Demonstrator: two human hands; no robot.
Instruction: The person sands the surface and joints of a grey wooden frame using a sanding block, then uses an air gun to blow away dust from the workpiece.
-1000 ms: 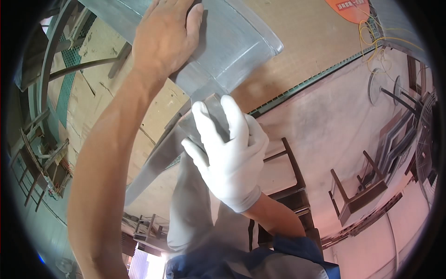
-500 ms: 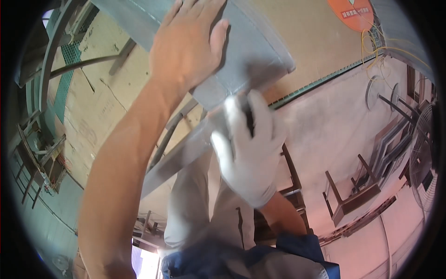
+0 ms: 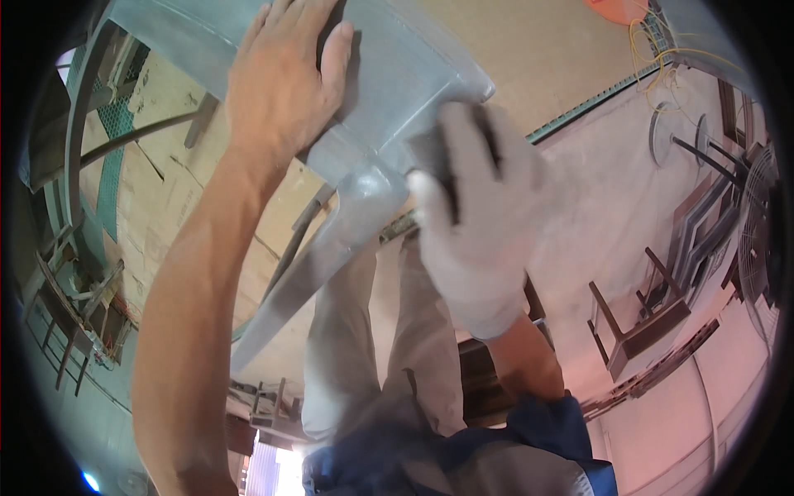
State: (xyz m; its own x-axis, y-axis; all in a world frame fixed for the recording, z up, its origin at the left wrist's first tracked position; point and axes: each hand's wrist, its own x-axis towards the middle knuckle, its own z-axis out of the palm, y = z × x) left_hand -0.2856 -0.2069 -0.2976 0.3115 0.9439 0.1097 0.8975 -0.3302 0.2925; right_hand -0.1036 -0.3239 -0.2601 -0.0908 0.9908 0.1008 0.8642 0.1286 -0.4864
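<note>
A grey-coated piece of furniture, apparently a chair, fills the upper middle, with a broad seat panel and a leg slanting down to the lower left. My bare left hand lies flat on the panel, fingers stretched toward the far side and thumb apart. In a white glove, my right hand is curled round a dark grey pad at the panel's near right edge, beside the rounded corner joint. Motion smears the glove and pad, so whether the pad touches the surface is unclear.
Beneath the furniture lies a tan board with a green edge. An upturned stool-like frame and a large fan stand on the right. Yellow cord hangs at the upper right. Wooden frames are at the left.
My right hand has moved a little right with the pad, uncovering the corner joint. The furniture and my left hand appear farther left in view; the left hand still lies on the panel.
</note>
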